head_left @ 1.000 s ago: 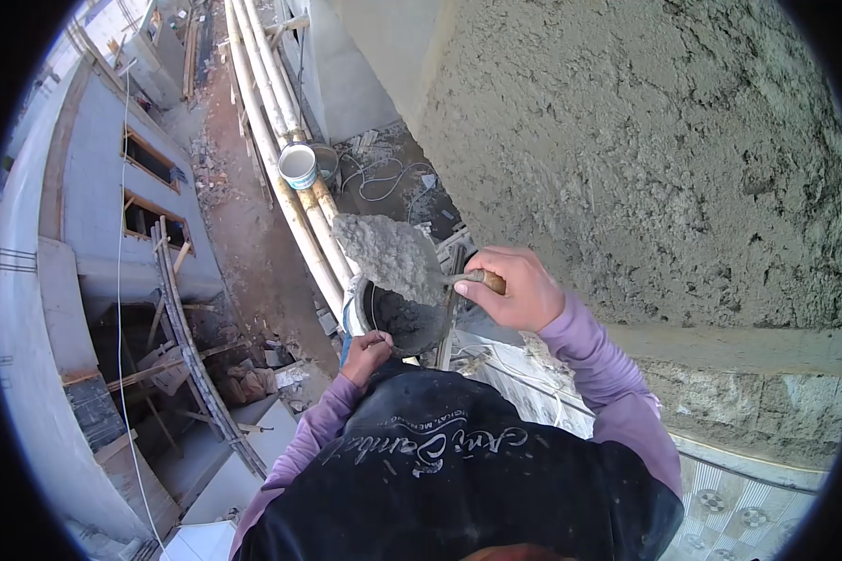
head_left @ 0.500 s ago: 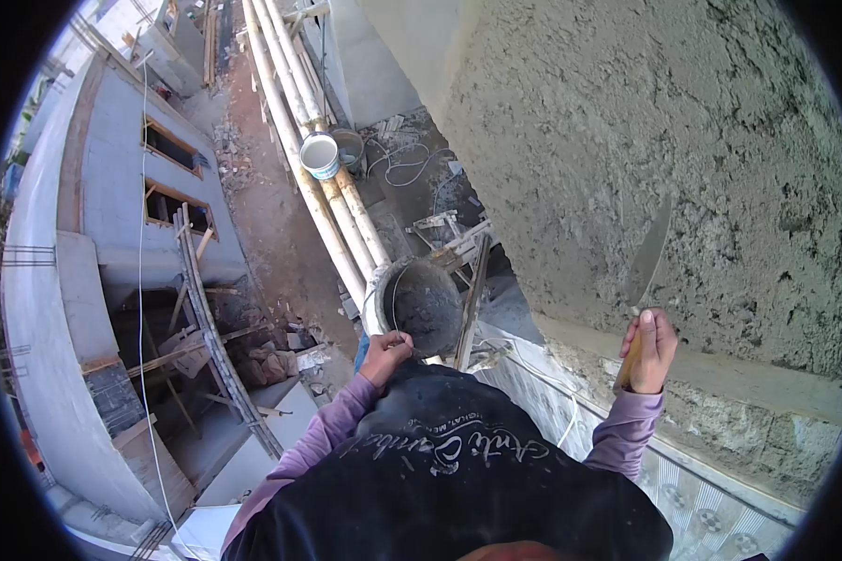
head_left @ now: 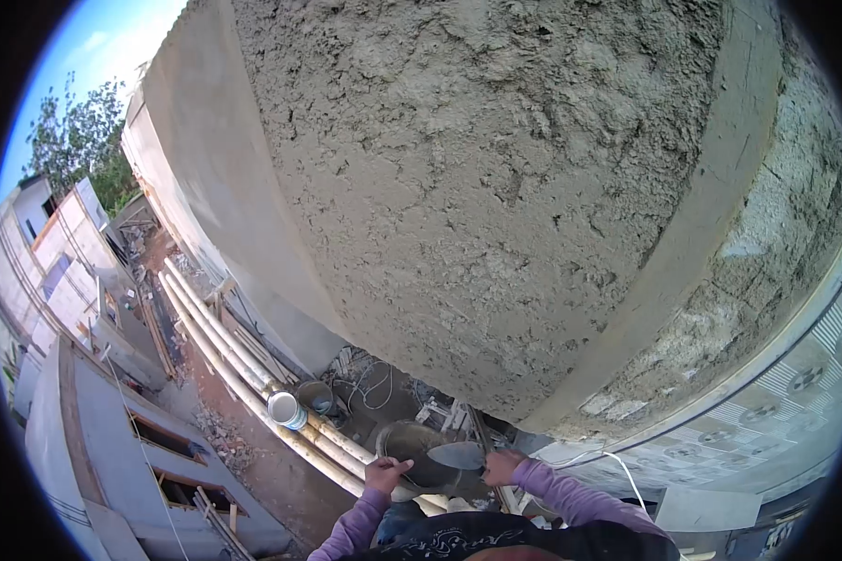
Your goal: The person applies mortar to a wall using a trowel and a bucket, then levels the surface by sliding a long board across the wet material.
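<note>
Low in the view, a dark round bucket (head_left: 419, 439) of grey mortar stands at the bamboo poles (head_left: 323, 458). My left hand (head_left: 386, 475) is closed on the bucket's near left rim. At the bucket's right side, my right hand (head_left: 502, 467) grips the handle of a pointed trowel (head_left: 458, 455); its blade points left over the bucket's opening. The handle is mostly hidden by the fingers. Rough wet mortar covers the wall (head_left: 477, 206) above both hands.
A small white bucket (head_left: 286, 409) sits on the poles, beside a dark bucket (head_left: 316, 396). A smooth band (head_left: 664, 252) borders the rough mortar on the right. Far below left are a building (head_left: 159, 449) with window openings and rubble. A white hose (head_left: 631, 479) hangs at right.
The view has tilted up toward the wall. My right hand has brought the trowel from in front of the wall down and left to the bucket. My left hand remains at the rim.
</note>
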The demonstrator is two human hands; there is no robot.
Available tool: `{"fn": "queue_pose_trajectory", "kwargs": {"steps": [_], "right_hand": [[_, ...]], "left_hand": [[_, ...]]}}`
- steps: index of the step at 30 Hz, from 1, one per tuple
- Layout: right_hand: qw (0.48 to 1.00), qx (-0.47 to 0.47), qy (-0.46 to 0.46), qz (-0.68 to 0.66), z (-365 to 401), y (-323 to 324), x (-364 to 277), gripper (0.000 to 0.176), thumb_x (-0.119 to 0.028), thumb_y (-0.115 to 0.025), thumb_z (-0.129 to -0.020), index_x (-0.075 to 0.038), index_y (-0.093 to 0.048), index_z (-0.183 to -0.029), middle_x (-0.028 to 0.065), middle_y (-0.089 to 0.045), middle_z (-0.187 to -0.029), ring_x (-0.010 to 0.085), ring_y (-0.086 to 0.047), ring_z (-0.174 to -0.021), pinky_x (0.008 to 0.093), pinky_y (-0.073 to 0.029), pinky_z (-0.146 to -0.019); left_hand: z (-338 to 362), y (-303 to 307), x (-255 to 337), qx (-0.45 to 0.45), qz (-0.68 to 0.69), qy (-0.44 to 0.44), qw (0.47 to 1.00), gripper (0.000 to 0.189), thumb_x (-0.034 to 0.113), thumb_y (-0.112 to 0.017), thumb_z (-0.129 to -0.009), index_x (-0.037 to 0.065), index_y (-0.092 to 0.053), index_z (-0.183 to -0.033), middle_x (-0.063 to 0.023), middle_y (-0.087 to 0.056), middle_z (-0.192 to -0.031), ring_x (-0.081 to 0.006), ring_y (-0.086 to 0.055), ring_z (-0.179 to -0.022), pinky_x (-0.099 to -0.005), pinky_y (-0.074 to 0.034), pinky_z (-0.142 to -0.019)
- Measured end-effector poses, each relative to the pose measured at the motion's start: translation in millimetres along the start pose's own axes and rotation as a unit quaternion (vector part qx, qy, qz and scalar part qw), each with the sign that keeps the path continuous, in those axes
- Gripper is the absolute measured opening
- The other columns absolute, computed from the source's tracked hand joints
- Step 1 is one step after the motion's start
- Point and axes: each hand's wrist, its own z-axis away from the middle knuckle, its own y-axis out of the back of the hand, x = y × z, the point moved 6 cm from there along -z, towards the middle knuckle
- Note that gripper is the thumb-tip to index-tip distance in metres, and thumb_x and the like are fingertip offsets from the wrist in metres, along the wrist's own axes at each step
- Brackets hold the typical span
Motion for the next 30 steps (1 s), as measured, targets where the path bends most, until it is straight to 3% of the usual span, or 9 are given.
{"fn": "queue_pose_trajectory", "kwargs": {"steps": [5,8,12,18,23,24,25,28,30], "right_hand": [[0.989,-0.005,0.136,0.063,-39,18,-35,0.024,-0.02,-0.061,-0.072,-0.003,-0.073,-0.083,0.0216,-0.071,-0.092,0.0381,-0.069,-0.091,0.0477,-0.055,-0.08],[0.988,0.015,0.136,0.071,-66,24,-44,0.023,-0.019,-0.063,-0.071,-0.004,-0.073,-0.085,0.0202,-0.071,-0.091,0.0384,-0.069,-0.09,0.0484,-0.055,-0.08],[0.978,0.006,0.176,0.108,-86,-17,-62,0.023,-0.02,-0.066,-0.07,-0.005,-0.073,-0.087,0.0174,-0.071,-0.087,0.0362,-0.07,-0.089,0.0468,-0.056,-0.08],[0.943,-0.062,0.273,0.181,-85,-41,-67,0.025,-0.026,-0.069,-0.071,-0.007,-0.074,-0.086,0.0178,-0.071,-0.083,0.0352,-0.071,-0.084,0.0446,-0.056,-0.074],[0.999,0.018,0.041,-0.006,-151,-1,-37,0.031,-0.024,-0.065,-0.074,0.0,-0.072,-0.093,0.0241,-0.07,-0.091,0.0379,-0.069,-0.091,0.0453,-0.056,-0.079],[0.999,0.04,0.014,-0.008,-168,-13,-42,0.032,-0.024,-0.064,-0.075,0.0,-0.071,-0.094,0.0245,-0.07,-0.092,0.0378,-0.069,-0.091,0.0453,-0.055,-0.079],[0.993,-0.109,-0.014,-0.035,-179,-20,-61,0.03,-0.023,-0.064,-0.074,0.0,-0.072,-0.092,0.0226,-0.071,-0.091,0.0366,-0.07,-0.09,0.0463,-0.055,-0.08],[0.99,0.007,0.129,0.061,-193,-39,-132,0.03,-0.023,-0.066,-0.072,0.0,-0.072,-0.091,0.021,-0.071,-0.091,0.0357,-0.07,-0.088,0.0474,-0.055,-0.079],[0.989,-0.047,0.117,0.081,-188,19,-171,0.028,-0.022,-0.067,-0.071,-0.001,-0.072,-0.089,0.0213,-0.07,-0.085,0.0351,-0.071,-0.085,0.048,-0.055,-0.075]], "left_hand": [[-29,1,14,0.046,-0.177,-0.234,0.955,0.029,0.007,-0.08,-0.061,0.006,-0.058,-0.08,-0.0024,-0.059,-0.074,-0.0137,-0.055,-0.066,-0.0301,-0.048,-0.063],[-23,2,39,0.107,-0.139,-0.236,0.956,0.027,0.005,-0.078,-0.059,0.007,-0.058,-0.078,-0.0011,-0.058,-0.072,-0.0103,-0.052,-0.068,-0.0278,-0.045,-0.062],[-34,3,67,0.1,-0.198,-0.353,0.909,0.011,0.01,-0.071,-0.064,0.008,-0.066,-0.073,-0.0117,-0.06,-0.076,-0.0228,-0.058,-0.067,-0.0341,-0.046,-0.065],[-93,31,66,0.153,-0.179,-0.355,0.905,0.007,0.015,-0.069,-0.067,0.011,-0.07,-0.073,-0.0139,-0.061,-0.07,-0.0333,-0.059,-0.07,-0.0431,-0.047,-0.071],[-58,43,117,0.149,-0.17,-0.358,0.906,0.006,0.01,-0.064,-0.07,0.009,-0.059,-0.068,-0.0117,-0.052,-0.061,-0.0329,-0.056,-0.067,-0.0401,-0.041,-0.107],[-65,49,124,0.145,-0.153,-0.374,0.903,0.006,0.009,-0.063,-0.07,0.009,-0.058,-0.068,-0.0114,-0.052,-0.061,-0.0317,-0.055,-0.066,-0.0395,-0.042,-0.104],[-77,58,132,0.141,-0.137,-0.392,0.899,0.006,0.008,-0.062,-0.07,0.008,-0.057,-0.068,-0.0111,-0.053,-0.062,-0.0305,-0.055,-0.065,-0.0389,-0.044,-0.101],[-112,92,163,0.138,-0.095,-0.417,0.893,0.006,0.006,-0.061,-0.069,0.007,-0.055,-0.07,-0.0086,-0.052,-0.066,-0.0248,-0.051,-0.06,-0.035,-0.045,-0.072],[-139,115,173,0.127,-0.061,-0.427,0.893,0.007,0.005,-0.06,-0.068,0.006,-0.055,-0.072,-0.0076,-0.051,-0.068,-0.023,-0.05,-0.06,-0.0338,-0.041,-0.062]]}}
